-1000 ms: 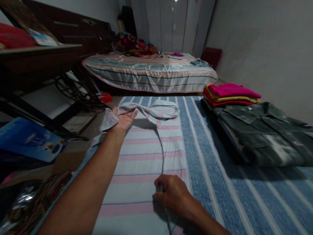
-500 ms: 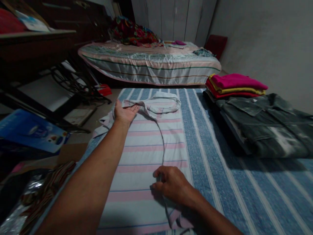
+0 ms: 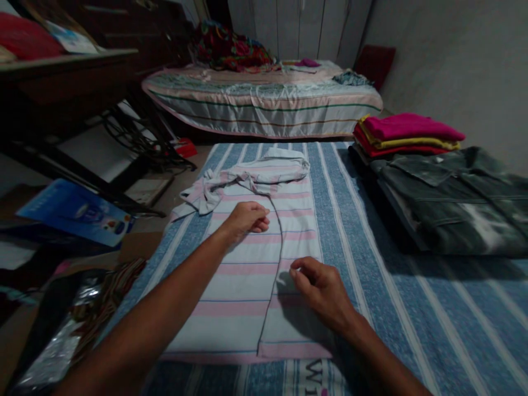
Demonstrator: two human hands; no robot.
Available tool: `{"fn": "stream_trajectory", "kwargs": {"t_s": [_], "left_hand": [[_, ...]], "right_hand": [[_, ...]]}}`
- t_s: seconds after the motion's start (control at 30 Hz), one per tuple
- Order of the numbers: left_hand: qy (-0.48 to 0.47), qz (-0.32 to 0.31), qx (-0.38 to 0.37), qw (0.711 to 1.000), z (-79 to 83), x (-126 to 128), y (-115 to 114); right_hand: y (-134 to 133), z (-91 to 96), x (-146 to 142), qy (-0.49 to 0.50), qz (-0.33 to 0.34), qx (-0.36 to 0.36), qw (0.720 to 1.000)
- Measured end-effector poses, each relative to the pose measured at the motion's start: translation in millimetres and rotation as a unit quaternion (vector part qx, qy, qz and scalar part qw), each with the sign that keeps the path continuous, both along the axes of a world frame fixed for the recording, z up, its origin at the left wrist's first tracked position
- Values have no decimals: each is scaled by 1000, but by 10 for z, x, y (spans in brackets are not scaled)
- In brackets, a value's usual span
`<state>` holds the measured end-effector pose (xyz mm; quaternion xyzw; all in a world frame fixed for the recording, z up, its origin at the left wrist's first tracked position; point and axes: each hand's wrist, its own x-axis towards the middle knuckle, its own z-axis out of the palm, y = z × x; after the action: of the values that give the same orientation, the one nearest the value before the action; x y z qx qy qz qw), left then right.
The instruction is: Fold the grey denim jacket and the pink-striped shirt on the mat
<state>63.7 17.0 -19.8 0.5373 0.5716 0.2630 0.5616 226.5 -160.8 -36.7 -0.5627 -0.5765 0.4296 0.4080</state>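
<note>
A white shirt with pink stripes (image 3: 243, 275) lies flat on a blue striped bed sheet (image 3: 371, 286), its collar end far from me and one sleeve bunched at the upper left. My left hand (image 3: 247, 218) rests on the shirt's upper middle with fingers curled down against the cloth. My right hand (image 3: 322, 289) sits on the shirt's right side near the folded edge, fingers bent and pinched at the fabric.
A folded dark green denim jacket (image 3: 449, 201) and a stack of pink, yellow and red folded clothes (image 3: 406, 135) lie at the right. Another bed (image 3: 264, 99) stands behind. A dark table (image 3: 61, 82) and a blue package (image 3: 78, 212) are at the left.
My left hand has drawn back from the sleeve and collar to the shirt's middle. My right hand has shifted slightly right and farther up the shirt. The shirt's lower hem now shows.
</note>
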Motion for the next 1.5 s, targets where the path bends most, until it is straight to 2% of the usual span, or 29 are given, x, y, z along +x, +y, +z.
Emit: {"fn": "stream_trajectory", "kwargs": {"t_s": [0.07, 0.13, 0.23, 0.33, 0.53, 0.73, 0.93, 1.1, 1.2, 1.33, 1.5], "left_hand": [[57, -40, 21, 997, -39, 91, -156], [98, -53, 34, 993, -82, 189, -242], [129, -31, 31, 991, -147, 340, -288], [156, -10, 39, 987, -217, 461, -294], [185, 11, 85, 979, -308, 513, -292], [280, -26, 206, 937, -327, 399, -307], [293, -37, 166, 941, -301, 390, -310], [406, -92, 227, 881, -227, 376, -369], [434, -120, 237, 861, -188, 376, -395], [428, -139, 235, 862, -161, 362, -382], [404, -145, 244, 870, -207, 325, -344]], "right_hand": [[-31, -38, 38, -102, -41, 107, 988], [-67, -85, 33, -190, -36, 186, 963], [-106, -162, -6, -266, -15, 240, 934], [-95, -217, -31, -307, -21, 261, 915], [51, -281, -49, -394, -19, 201, 897], [94, -431, -72, -432, -13, 154, 889], [45, -488, -102, -435, -22, 154, 887], [212, -427, -88, -439, -41, 151, 885], [437, -396, -34, -445, -52, 159, 880], [621, -442, 22, -458, -27, 145, 877], [627, -493, 19, -455, -22, 123, 881]]}}
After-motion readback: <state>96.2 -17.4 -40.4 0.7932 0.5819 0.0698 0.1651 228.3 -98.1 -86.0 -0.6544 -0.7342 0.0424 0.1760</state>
